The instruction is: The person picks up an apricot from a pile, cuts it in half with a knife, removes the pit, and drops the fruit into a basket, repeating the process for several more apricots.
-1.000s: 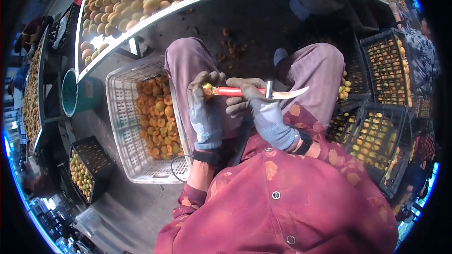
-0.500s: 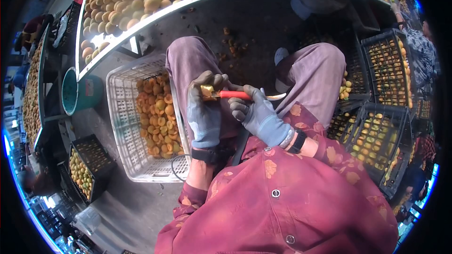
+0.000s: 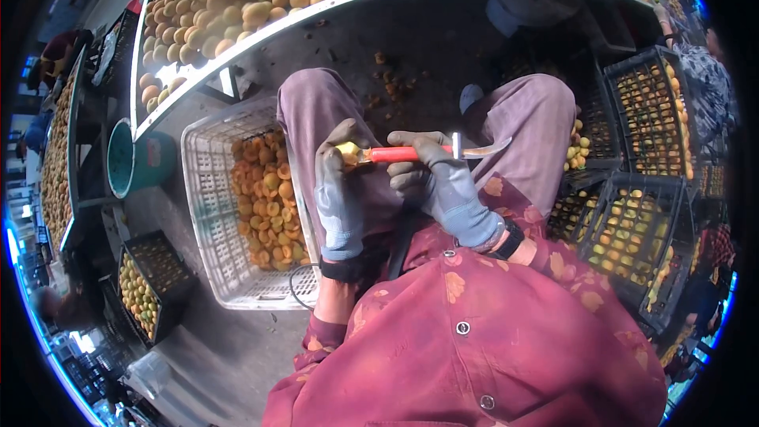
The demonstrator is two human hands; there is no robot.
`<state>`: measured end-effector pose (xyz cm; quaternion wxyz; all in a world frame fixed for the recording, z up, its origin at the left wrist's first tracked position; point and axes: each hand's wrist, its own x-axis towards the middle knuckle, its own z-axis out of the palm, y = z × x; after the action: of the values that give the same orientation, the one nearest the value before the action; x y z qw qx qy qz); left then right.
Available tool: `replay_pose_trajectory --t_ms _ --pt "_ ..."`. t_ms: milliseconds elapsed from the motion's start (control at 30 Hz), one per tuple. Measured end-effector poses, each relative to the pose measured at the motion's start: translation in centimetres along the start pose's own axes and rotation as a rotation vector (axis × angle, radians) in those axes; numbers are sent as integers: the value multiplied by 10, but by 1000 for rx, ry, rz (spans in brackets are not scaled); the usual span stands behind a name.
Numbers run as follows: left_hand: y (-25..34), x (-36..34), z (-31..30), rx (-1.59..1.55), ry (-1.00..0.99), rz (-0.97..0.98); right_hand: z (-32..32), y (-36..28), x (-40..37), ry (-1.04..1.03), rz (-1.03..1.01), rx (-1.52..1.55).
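My left hand (image 3: pixel 338 194), in a grey-blue glove with dark fingertips, is closed around a yellow apricot (image 3: pixel 346 153). Gloved the same way, my right hand (image 3: pixel 449 190) grips a curved knife by its red handle (image 3: pixel 395 154). The handle's left end meets the apricot. Its blade (image 3: pixel 492 149) points away to the right, past a white band near my right fingers. Both hands are above my lap, between my knees. Beside my left leg, a white plastic crate (image 3: pixel 225 249) contains many halved apricots (image 3: pixel 269 198).
A metal-edged table (image 3: pixel 261 35) heaped with whole apricots (image 3: pixel 213 0) stands ahead. Left of the white crate are a teal bucket (image 3: pixel 146 160) and a black crate (image 3: pixel 158 277). Black crates of apricots (image 3: pixel 632 225) stand at my right. Fruit scraps (image 3: pixel 391 79) lie on the floor.
My right fingers have shifted on the knife handle, and the white band now shows. The blade has moved right and tilts upward at its tip. The left hand keeps its grip on the apricot.
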<state>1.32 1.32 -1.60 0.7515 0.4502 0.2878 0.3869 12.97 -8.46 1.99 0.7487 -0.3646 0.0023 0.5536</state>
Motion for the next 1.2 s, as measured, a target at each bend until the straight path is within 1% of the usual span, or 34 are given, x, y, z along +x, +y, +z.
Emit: replay_pose_trajectory --t_ms 33,67,133,167,200,233,267,300,333,367,400,433,467,533,567,633,667,733,833,967,1033,1067,1100,1133,1167,1200 --pt "5 -4 4 79 27 -5 -4 0 2 -16 -44 -89" --pt "11 -6 6 80 29 -4 -2 -2 -1 -18 -42 -88" --pt "21 -8 11 165 51 -54 4 -7 -8 -49 -87 -302" --pt "23 -8 12 165 49 -55 -1 -5 -6 -64 -87 -271" --pt "25 -8 13 107 58 -118 -4 -5 -5 -62 -87 -269" --pt "26 -7 12 49 68 -179 -5 -5 -3 -78 -28 -215" --pt "23 -7 8 49 68 -179 -7 -5 -1 -93 31 -161" --pt "20 -6 4 -17 24 -227 -7 0 2 -85 75 -53" --pt "18 -5 1 -84 -19 -274 -6 2 1 -85 76 -53" --pt "16 -6 1 -83 -17 -274 -4 4 -1 -66 114 -46" --pt "16 -6 7 -77 43 -266 1 4 -3 -48 152 -40" --pt "16 -7 11 -70 101 -261 9 2 -8 -10 103 -110" --pt "15 -8 11 -69 101 -264 14 3 -11 -8 103 -109" --pt "11 -7 11 -101 99 -207 20 4 -14 47 -16 -283" --pt "11 -7 13 -103 98 -209 17 6 -16 14 -42 -321" --pt "11 -6 17 -170 68 -142 19 3 -17 8 -42 -314" --pt "8 -5 15 -171 69 -141 20 2 -17 -2 -41 -305" --pt "3 -3 10 -77 31 -87 17 5 -14 -17 -59 -292" --pt "3 -4 7 -17 -26 -75 20 3 -16 -25 -88 -285" --pt "-1 -4 9 11 -38 -34 24 0 -20 15 -124 -327" --pt "-5 -5 12 -178 2 -4 21 -3 -16 23 -106 -300" --pt "-6 -4 10 -178 2 -4 18 -5 -15 27 -88 -274" --pt "-7 -3 5 -111 -22 -3 10 -4 -15 39 -249 -442" --pt "-7 -3 1 -44 -44 -1 5 -12 -11 -38 -531 -765" --pt "-5 -4 0 -43 -42 -1 1 -24 -7 -81 -631 -906" --pt "-4 -5 0 -29 -18 -70 1 -34 -4 -123 -732 -1048"
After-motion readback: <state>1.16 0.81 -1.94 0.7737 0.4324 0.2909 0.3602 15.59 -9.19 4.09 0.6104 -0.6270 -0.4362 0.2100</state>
